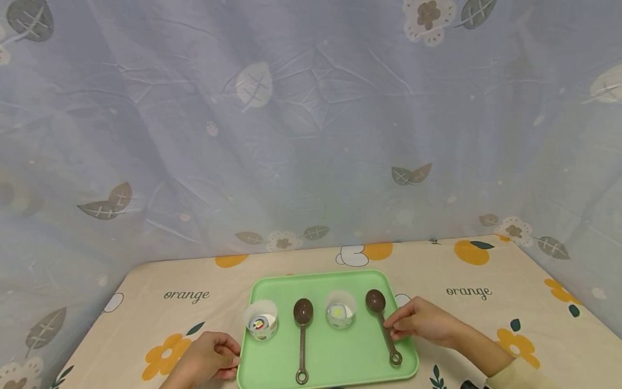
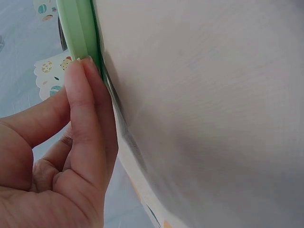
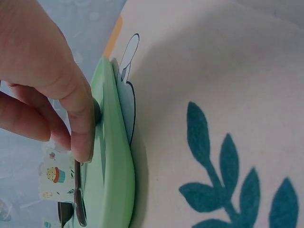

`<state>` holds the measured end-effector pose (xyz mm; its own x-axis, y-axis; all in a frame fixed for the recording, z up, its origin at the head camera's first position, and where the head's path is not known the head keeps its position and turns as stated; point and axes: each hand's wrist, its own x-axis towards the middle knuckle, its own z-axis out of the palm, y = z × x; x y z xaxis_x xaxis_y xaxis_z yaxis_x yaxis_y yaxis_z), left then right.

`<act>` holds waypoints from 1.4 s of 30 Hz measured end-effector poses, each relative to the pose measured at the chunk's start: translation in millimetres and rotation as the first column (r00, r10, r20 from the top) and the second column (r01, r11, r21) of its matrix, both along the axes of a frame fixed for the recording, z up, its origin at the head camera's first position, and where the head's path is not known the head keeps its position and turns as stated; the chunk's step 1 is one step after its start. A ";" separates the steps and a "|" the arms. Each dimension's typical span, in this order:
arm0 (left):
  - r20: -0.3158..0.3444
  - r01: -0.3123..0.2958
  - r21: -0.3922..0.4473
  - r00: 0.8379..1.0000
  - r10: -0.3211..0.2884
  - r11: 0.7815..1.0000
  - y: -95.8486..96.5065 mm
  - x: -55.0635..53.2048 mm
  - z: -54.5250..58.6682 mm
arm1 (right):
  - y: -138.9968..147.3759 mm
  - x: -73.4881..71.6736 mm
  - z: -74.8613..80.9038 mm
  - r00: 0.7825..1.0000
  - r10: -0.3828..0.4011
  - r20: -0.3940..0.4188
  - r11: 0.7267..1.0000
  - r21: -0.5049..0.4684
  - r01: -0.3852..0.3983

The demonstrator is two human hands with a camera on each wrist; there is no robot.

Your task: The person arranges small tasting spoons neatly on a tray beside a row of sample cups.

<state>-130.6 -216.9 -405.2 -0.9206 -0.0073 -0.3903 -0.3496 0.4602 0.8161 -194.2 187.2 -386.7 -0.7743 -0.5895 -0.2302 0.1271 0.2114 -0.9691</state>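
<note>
In the head view a light green tray (image 1: 320, 361) lies on the patterned cloth. On it are two brown spoons and two small paper cups. My right hand (image 1: 425, 322) reaches over the tray's right rim and pinches the handle of the right spoon (image 1: 376, 301); that spoon lies slanted, bowl to the back. My left hand (image 1: 209, 356) is at the tray's left rim, its fingertips against the green edge (image 2: 78, 28). Near it stands the left cup (image 1: 263, 329), with a colourful print inside. Between the cups lies the left spoon (image 1: 303, 312). The right cup (image 1: 342, 319) stands beside it.
A cream cloth (image 1: 194, 275) with orange flowers, leaves and the word "orange" covers the table. A blue-grey curtain (image 1: 311, 162) hangs behind and along both sides. A small dark object (image 1: 468, 384) shows at the bottom edge, by the right sleeve (image 1: 517, 375).
</note>
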 end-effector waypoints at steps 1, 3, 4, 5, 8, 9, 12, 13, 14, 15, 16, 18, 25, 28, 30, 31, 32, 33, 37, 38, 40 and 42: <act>-0.001 0.004 0.002 1.000 -0.004 1.000 -0.2 0.0 0.1 | -0.5 0.6 0.6 1.000 0.000 0.006 1.000 -0.003 0.000; -0.002 0.011 0.007 1.000 -0.011 1.000 -0.5 0.1 0.4 | -1.2 1.7 1.2 1.000 0.003 0.014 1.000 -0.013 -0.003; -0.004 0.013 0.009 1.000 -0.013 1.000 -0.6 0.1 0.2 | -1.5 2.2 1.2 1.000 0.003 0.019 1.000 -0.017 -0.003; -0.003 0.015 0.011 1.000 -0.015 1.000 -0.7 0.2 0.5 | -1.7 2.4 1.0 1.000 0.008 0.019 1.000 -0.024 -0.008; -0.005 0.018 0.012 1.000 -0.018 1.000 -0.6 0.2 0.7 | -2.0 3.2 0.2 1.000 0.011 0.027 0.999 -0.036 -0.010; -0.004 0.018 0.009 1.000 -0.018 1.000 -0.6 0.2 0.7 | -2.0 3.2 -0.3 1.000 0.014 0.027 0.999 -0.038 -0.013; -0.003 0.017 -0.001 1.000 -0.017 1.000 -0.5 0.2 1.0 | -2.1 3.5 -1.9 0.999 0.016 0.031 0.999 -0.039 -0.015; -0.004 0.018 -0.005 1.000 -0.018 1.000 -0.5 0.1 0.8 | -2.1 3.7 -2.5 0.999 0.014 0.037 0.999 -0.037 -0.012; -0.004 0.020 -0.006 1.000 -0.020 1.000 -0.6 0.1 1.0 | -2.3 3.7 -3.3 0.999 0.014 0.038 0.999 -0.036 -0.013; -0.004 0.019 -0.005 1.000 -0.019 1.000 -0.6 0.2 0.9 | -2.4 3.8 -3.6 0.999 0.013 0.040 0.999 -0.033 -0.011; -0.005 0.018 -0.004 1.000 -0.018 1.000 -0.6 0.3 0.9 | -2.6 4.0 -3.9 0.999 0.010 0.042 0.999 -0.031 -0.009; -0.004 0.018 0.000 1.000 -0.018 1.000 -0.5 0.4 1.1 | -2.9 4.3 -4.0 0.999 0.004 0.050 1.000 -0.029 -0.002; 0.001 0.007 -0.006 1.000 -0.007 1.000 -0.1 0.0 0.6 | -3.4 5.2 -4.3 0.998 0.000 0.057 1.000 -0.029 0.002; -0.001 0.005 -0.012 1.000 -0.005 1.000 -0.1 -0.1 0.4 | -2.8 4.6 -5.0 0.998 0.005 0.058 1.000 -0.031 -0.003; -0.001 0.004 -0.017 1.000 -0.004 1.000 -0.3 0.2 0.4 | -2.1 3.9 -5.7 0.998 0.011 0.056 0.999 -0.033 -0.009; -0.001 0.003 -0.019 1.000 -0.003 1.000 -0.3 0.2 0.3 | -1.7 3.5 -6.1 0.998 0.014 0.054 0.999 -0.034 -0.012; -0.003 0.004 -0.017 1.000 -0.004 1.000 -0.3 0.3 0.3 | -1.2 3.2 -6.4 0.998 0.016 0.053 0.999 -0.035 -0.014; -0.004 0.006 -0.015 1.000 -0.006 1.000 -0.4 0.2 0.1 | -0.5 2.9 -6.7 0.999 0.017 0.052 0.999 -0.035 -0.015; -0.006 0.010 -0.012 1.000 -0.010 1.000 0.1 0.7 1.0 | 2.3 1.9 -7.0 0.998 0.020 0.053 0.999 -0.035 -0.018; -0.007 0.008 -0.013 1.000 -0.008 1.000 0.6 0.8 1.2 | 3.1 1.7 -6.8 0.998 0.019 0.054 0.999 -0.035 -0.017; -0.004 0.003 -0.018 1.000 -0.003 1.000 1.7 0.9 2.1 | 4.4 1.2 -6.5 0.998 0.018 0.057 0.999 -0.036 -0.016; 0.000 -0.008 -0.027 1.000 0.008 1.000 2.9 1.0 2.6 | 5.5 0.7 -6.0 0.998 0.018 0.056 0.999 -0.039 -0.015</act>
<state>-129.7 -214.0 -402.6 -0.9205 -0.0250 -0.3899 -0.3533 0.4792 0.8034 -193.5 192.7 -392.7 -0.7506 -0.6114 -0.2505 0.1790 0.1768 -0.9678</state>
